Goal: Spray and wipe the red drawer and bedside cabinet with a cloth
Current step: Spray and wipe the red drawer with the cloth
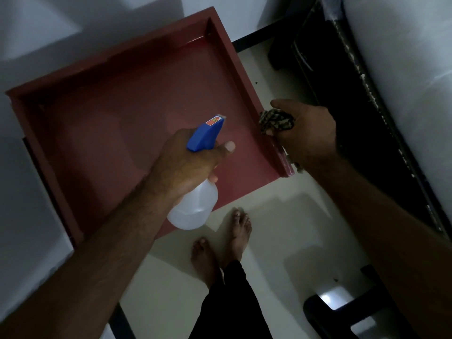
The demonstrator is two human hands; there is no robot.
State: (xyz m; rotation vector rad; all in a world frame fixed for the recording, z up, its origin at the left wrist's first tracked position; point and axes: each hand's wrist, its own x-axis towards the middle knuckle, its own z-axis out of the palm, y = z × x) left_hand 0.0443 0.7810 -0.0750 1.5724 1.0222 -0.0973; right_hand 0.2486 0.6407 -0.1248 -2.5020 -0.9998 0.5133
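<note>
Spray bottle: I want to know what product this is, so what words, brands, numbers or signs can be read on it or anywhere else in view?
None can be read.
Spray bottle, held in the left hand: a small red and yellow sticker on its blue nozzle, too small and blurred to read.
Red drawer, cloth in the right hand: no text visible.

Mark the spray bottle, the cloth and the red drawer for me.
spray bottle (195,211): head view, clear body.
cloth (275,119): head view, bunched patterned fabric.
red drawer (122,113): head view, bare inner floor.
</note>
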